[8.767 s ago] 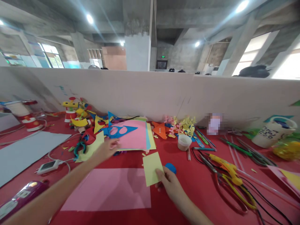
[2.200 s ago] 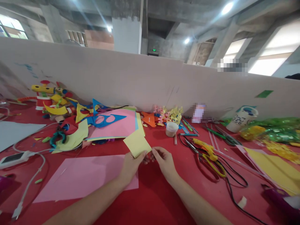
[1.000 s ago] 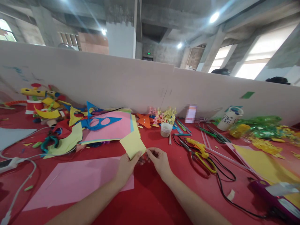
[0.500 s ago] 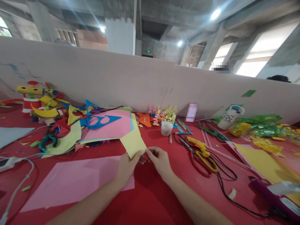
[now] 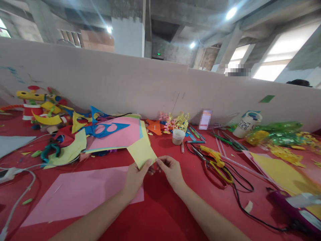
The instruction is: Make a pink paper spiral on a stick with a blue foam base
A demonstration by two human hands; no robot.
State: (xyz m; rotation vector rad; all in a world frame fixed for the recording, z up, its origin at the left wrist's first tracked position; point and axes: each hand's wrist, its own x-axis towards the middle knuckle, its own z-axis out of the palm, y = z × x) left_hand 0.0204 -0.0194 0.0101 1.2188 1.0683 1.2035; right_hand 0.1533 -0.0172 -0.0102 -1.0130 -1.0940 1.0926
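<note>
A small pale yellow sheet of paper is held up over the red table. My left hand is closed on its lower edge, the thumb lying on top. At the sheet's near right corner, my right hand pinches with thumb and forefinger. The two hands are close together, and some of their fingers are hidden below the paper. A large pink sheet lies flat to the left, partly under my left forearm. Just beyond the yellow sheet stands a small white cup.
Stacked coloured sheets and blue cut-outs lie back left. On the right are red-handled pliers, a yellow glue gun with a black cord, and a purple device. A pale partition rises behind the table.
The yellow sheet has tipped slightly, its far end shifting a little to the left. Both hands keep their grip in nearly the same place.
</note>
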